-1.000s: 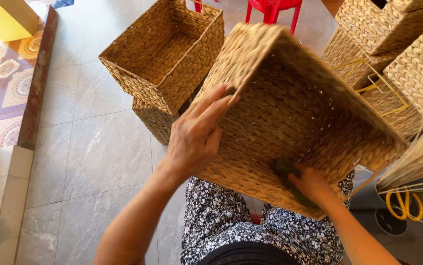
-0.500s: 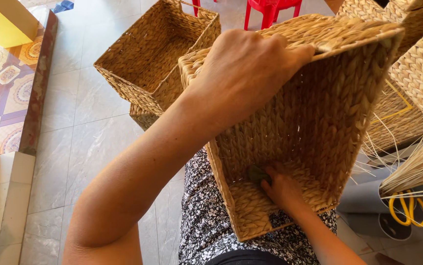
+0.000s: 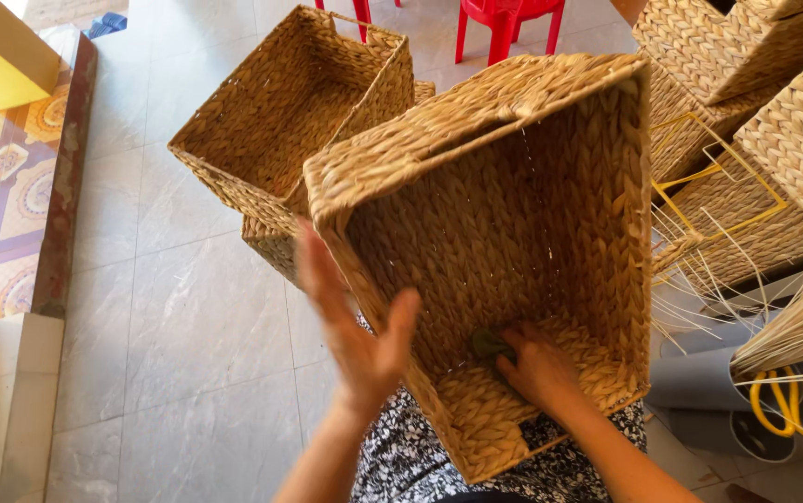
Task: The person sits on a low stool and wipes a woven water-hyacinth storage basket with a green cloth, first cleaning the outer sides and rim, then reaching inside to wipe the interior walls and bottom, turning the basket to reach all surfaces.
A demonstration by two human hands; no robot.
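Clearly I'd call the woven basket [image 3: 513,233] light and stiff, grippable at its rim; left hand [image 3: 359,326] open beside it, right hand [image 3: 536,368] inside pressing a dark pad [image 3: 490,345].

No packages, labels, signs or screens appear anywhere in this view from the head camera; nothing printed or packaged stands on the tiled floor [image 3: 187,326], at its edges or in its corners.

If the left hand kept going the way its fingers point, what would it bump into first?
Probably the woven basket on the lap: the left hand is open beside its near wall, fingers pointing up along it. Depth is unclear.
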